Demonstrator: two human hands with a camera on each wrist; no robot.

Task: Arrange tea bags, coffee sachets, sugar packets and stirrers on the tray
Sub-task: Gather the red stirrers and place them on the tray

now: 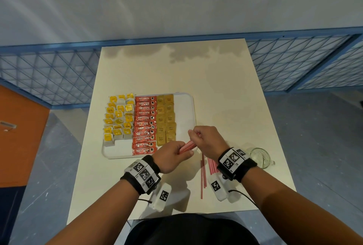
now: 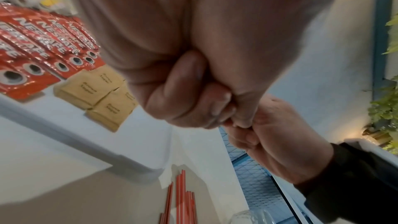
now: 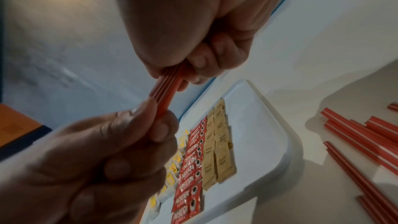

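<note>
Both hands pinch one bundle of thin red-and-white striped plastic stirrers (image 1: 188, 145), left hand (image 1: 172, 155) near end, right hand (image 1: 206, 138) far end. I read its long axis slanting over the white plastic tray's (image 1: 186, 107) bare right strip.

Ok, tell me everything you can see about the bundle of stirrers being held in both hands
The bundle of stirrers is a handful of thin straight sticks, red with white stripes, plastic by the look, pressed side by side. It is held in the air, slanted, over the near right corner of the white tray. The left hand grips its near end and the right hand pinches the far end. More stirrers lie loose on the table.
</note>
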